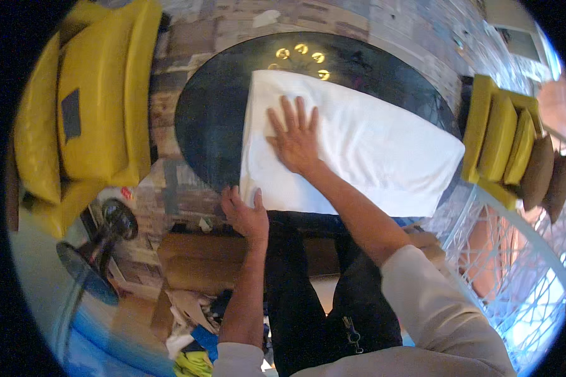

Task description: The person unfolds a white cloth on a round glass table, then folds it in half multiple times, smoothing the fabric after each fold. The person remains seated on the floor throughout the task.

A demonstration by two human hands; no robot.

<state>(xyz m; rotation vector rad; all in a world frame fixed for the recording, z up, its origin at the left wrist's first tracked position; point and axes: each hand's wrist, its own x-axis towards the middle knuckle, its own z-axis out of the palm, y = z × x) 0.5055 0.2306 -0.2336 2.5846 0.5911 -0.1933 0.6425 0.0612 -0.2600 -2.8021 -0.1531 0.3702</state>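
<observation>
A folded white cloth (382,151) lies on a dark oval table (207,108), its right end reaching the table's right rim. Light wrinkles run across the middle of the cloth. My right hand (295,136) rests flat on its upper left part, palm down, with the fingers spread. At the lower left corner of the cloth is my left hand (245,212), thumb over the cloth's edge and fingers beside it near the table rim. Whether the left hand pinches the corner cannot be told.
A yellow sofa (94,94) stands at the left, and a yellow seat with cushions (500,136) at the right. Below left are a pedestal-like dark object (118,221), an open cardboard box (198,259) and a pile of clothes (193,339). A white lattice (514,264) is at lower right.
</observation>
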